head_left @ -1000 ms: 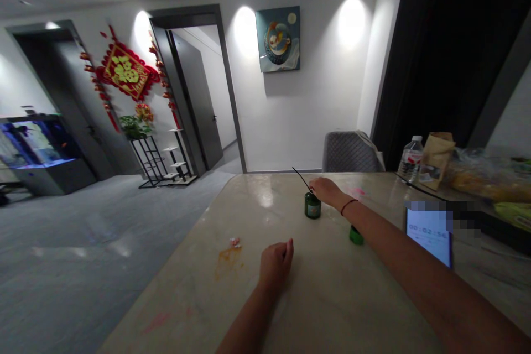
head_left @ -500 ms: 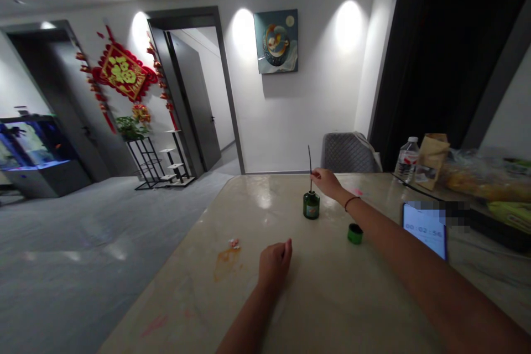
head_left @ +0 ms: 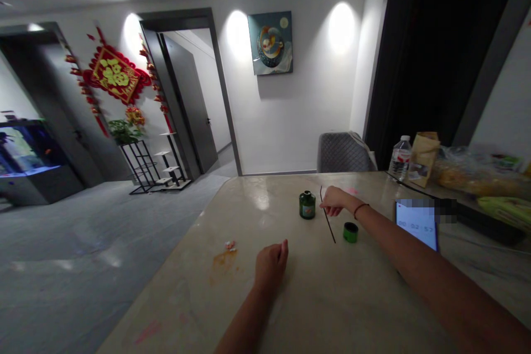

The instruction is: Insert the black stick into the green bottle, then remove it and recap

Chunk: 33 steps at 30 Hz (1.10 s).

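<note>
My right hand [head_left: 333, 201] is closed, pinching a thin dark diffuser stick [head_left: 329, 225] near its upper part. The stick slants down toward the tabletop, just right of a small dark green glass bottle [head_left: 307, 206] with a label on its front. The bottle stands upright with its mouth uncovered. Right of the stick's lower end sits a green ring-shaped cap [head_left: 350, 232], beneath my right wrist. My left hand [head_left: 271, 264] rests curled on the table, nearer to me, touching none of these things; its palm side is hidden.
On the pale table [head_left: 315, 298], a phone [head_left: 416, 227] showing a timer lies under my right forearm. A water bottle [head_left: 400, 159], a paper bag [head_left: 423, 160] and plastic-wrapped goods [head_left: 477, 171] stand at the right. Small scraps [head_left: 230, 245] lie beside an orange stain. A grey chair [head_left: 345, 154] is behind.
The stick has come out of the bottle's mouth. My right hand has carried it right and lower, beside the bottle. My left hand stays where it was; the view has shifted slightly.
</note>
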{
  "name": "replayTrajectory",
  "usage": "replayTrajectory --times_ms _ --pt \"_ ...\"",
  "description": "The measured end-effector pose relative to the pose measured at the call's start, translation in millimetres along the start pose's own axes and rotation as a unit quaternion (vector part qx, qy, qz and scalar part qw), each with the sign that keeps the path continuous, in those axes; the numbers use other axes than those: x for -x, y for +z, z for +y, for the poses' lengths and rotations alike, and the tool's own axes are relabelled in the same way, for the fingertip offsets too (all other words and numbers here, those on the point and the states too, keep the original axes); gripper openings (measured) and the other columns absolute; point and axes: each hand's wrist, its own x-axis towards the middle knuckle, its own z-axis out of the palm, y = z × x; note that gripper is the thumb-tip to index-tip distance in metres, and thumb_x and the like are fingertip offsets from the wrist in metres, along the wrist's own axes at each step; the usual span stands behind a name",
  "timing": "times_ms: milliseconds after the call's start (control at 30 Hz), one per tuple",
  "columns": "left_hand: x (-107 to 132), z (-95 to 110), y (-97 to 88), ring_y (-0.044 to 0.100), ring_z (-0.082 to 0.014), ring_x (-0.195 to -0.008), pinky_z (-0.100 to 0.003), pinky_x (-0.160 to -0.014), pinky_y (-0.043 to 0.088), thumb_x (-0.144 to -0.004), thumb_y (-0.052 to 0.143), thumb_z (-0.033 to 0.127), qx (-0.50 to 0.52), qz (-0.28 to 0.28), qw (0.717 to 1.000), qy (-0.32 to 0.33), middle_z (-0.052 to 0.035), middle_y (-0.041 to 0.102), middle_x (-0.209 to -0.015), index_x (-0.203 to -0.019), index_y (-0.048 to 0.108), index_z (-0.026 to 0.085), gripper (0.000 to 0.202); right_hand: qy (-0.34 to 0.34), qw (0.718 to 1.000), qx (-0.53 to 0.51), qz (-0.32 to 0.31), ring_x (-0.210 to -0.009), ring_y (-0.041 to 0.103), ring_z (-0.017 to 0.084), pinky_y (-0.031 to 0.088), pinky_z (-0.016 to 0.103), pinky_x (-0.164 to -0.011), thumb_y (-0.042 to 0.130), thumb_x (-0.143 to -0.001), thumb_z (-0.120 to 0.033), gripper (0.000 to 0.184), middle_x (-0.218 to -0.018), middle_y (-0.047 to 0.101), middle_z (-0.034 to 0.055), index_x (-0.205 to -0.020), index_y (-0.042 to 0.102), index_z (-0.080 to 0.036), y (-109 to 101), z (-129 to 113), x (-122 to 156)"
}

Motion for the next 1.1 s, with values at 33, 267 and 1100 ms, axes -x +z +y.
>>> replayTrajectory --times_ms 33,267,1100 --pt "-0.1 0.0 0.0 0.019 -0.0079 -0.044 -0.026 -0.050 0.012 -0.084 0.019 0.044 0.001 0.000 1.000 0.000 0.0036 0.023 -0.046 -0.048 0.022 0.019 0.044 -0.003 1.000 0.017 0.002 -0.046 0.061 0.019 0.048 0.025 -0.046 0.061 -0.064 -0.010 0.009 -0.050 0.063 0.0129 -0.055 0.062 -0.006 2.0 -0.7 1.3" --pt "-1.7 1.0 -0.8 0.020 -0.0077 -0.044 -0.026 -0.050 0.012 -0.083 0.019 0.044 0.004 -0.004 1.000 -0.004 0.0034 0.024 -0.046 -0.048 0.023 0.019 0.044 -0.090 0.989 0.099 0.071 -0.093 0.060 0.020 0.043 0.025 -0.077 0.044 -0.076 -0.015 0.027 -0.099 0.066 0.0122 -0.091 0.067 -0.014 -0.3 -23.8 -3.6" --pt "-0.7 -2.8 1.9 0.019 -0.0071 -0.043 -0.026 -0.049 0.012 -0.084 0.019 0.043 0.009 0.016 1.000 0.004 0.0039 0.022 -0.045 -0.048 0.020 0.019 0.044 -0.114 0.973 0.180 0.091 -0.087 0.062 0.021 0.045 0.025 -0.073 0.051 -0.070 -0.008 0.023 -0.092 0.067 0.0168 -0.083 0.069 -0.009 10.9 -46.4 -24.9"
